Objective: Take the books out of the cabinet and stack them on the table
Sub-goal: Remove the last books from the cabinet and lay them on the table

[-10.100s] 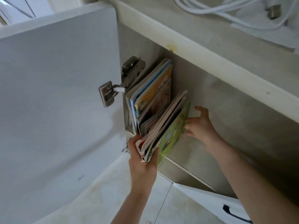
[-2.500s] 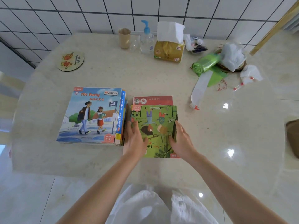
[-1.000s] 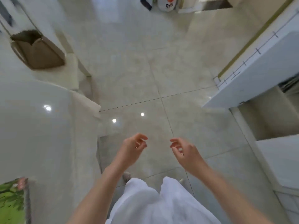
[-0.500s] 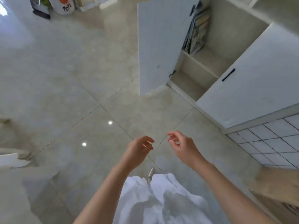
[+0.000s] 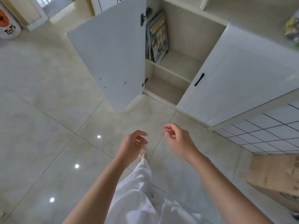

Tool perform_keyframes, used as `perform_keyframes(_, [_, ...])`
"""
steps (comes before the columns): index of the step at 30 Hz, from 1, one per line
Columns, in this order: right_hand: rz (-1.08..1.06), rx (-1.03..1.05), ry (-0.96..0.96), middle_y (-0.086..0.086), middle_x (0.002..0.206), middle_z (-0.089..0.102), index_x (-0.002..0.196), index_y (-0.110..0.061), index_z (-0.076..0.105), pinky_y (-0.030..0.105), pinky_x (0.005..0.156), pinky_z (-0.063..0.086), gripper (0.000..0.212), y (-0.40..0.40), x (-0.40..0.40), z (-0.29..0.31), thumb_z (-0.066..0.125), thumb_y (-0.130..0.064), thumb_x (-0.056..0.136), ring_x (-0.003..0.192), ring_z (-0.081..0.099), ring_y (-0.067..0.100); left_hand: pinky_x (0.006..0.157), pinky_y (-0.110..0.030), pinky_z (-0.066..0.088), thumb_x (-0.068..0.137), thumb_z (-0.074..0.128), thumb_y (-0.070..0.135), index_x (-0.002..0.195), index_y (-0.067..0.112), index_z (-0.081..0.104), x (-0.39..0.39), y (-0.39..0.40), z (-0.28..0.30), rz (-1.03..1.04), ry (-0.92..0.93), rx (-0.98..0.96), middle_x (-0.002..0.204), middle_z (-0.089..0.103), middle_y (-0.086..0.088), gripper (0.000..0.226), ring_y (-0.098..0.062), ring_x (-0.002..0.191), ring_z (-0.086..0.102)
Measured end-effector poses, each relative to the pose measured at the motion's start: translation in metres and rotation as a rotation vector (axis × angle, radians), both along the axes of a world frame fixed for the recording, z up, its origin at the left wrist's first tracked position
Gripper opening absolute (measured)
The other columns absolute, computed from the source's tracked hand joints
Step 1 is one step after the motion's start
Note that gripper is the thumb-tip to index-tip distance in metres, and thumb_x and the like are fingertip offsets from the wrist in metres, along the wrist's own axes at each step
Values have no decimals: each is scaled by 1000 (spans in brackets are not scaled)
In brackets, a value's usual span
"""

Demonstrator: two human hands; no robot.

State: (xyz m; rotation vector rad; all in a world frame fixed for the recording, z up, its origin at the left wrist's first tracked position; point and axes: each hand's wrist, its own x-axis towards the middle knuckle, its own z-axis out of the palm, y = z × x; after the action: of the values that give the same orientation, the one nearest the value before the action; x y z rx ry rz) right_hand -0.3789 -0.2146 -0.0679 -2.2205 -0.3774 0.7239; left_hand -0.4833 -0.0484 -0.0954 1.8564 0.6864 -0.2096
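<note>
Walking up to the cabinet, open door (image 5: 111, 55) at 11 o'clock. My left hand (image 5: 131, 145) is empty, fingers loosely curled. Right hand (image 5: 178, 140) is the same, holding nothing. The remaining books (image 5: 157, 38) lean at 12 o'clock on the upper shelf (image 5: 179, 63). I'd crouch, clamp the bunch from both sides, then slide it out.

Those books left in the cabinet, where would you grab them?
Probably by their lower front corners, coming from the open front. The books stand upright, leaning against the left wall beside the open door, so only those edges face out.
</note>
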Motion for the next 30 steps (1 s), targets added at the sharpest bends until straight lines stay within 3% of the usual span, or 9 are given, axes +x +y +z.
perform_keyframes(3, [-26, -3, -30, 0, 103, 67, 116, -17, 61, 24, 84, 48, 23, 33, 54, 6, 54, -20, 94, 92, 61, 10, 73, -37, 55, 87, 50, -1, 91, 32, 61, 51, 31, -2, -19, 20, -39, 78, 71, 3, 35, -21, 69, 67])
perform_keyframes(7, [-77, 9, -36, -5, 99, 64, 115, -18, 61, 19, 79, 43, 23, 69, 117, 10, 53, -22, 94, 91, 60, 9, 73, -41, 55, 87, 52, -1, 99, 22, 63, 124, 76, -5, -37, 51, -42, 80, 72, 0, 28, -18, 66, 65])
perform_keyframes(10, [-133, -8, 1, -3, 100, 67, 114, -18, 61, 21, 78, 44, 22, 85, 152, 4, 55, -21, 93, 92, 63, 13, 62, -26, 50, 87, 58, 1, 100, 18, 63, 176, 102, -4, -3, 31, -73, 86, 70, -10, 22, -21, 69, 63])
perform_keyframes(16, [-248, -18, 262, 9, 107, 71, 104, -23, 59, 41, 89, 52, 15, 111, 220, -9, 58, -20, 90, 93, 68, 23, 50, -7, 42, 84, 64, 9, 101, 25, 64, 262, 138, -12, 72, 9, -71, 86, 68, 2, 24, -15, 76, 63])
perform_keyframes(20, [-244, -13, 318, 7, 102, 69, 112, -14, 57, 41, 85, 52, 19, 135, 275, -10, 54, -15, 93, 91, 65, 24, 49, -5, 40, 84, 62, 9, 102, 28, 63, 310, 151, -23, 119, 18, -61, 95, 69, 4, 25, -11, 79, 63])
perform_keyframes(26, [-274, -12, 377, 4, 96, 67, 106, -18, 58, 40, 85, 54, 14, 180, 365, -14, 50, -20, 95, 87, 63, 20, 76, -31, 52, 85, 57, 8, 113, 23, 61, 374, 162, -41, 143, 29, -28, 104, 63, 6, 32, -19, 97, 62])
perform_keyframes(30, [-260, -44, 406, 5, 94, 62, 95, -19, 56, 50, 93, 53, 9, 215, 426, -17, 51, -25, 96, 88, 61, 23, 90, -34, 50, 86, 59, 11, 122, 20, 58, 420, 170, -55, 178, 36, -1, 118, 59, 2, 37, -19, 105, 58])
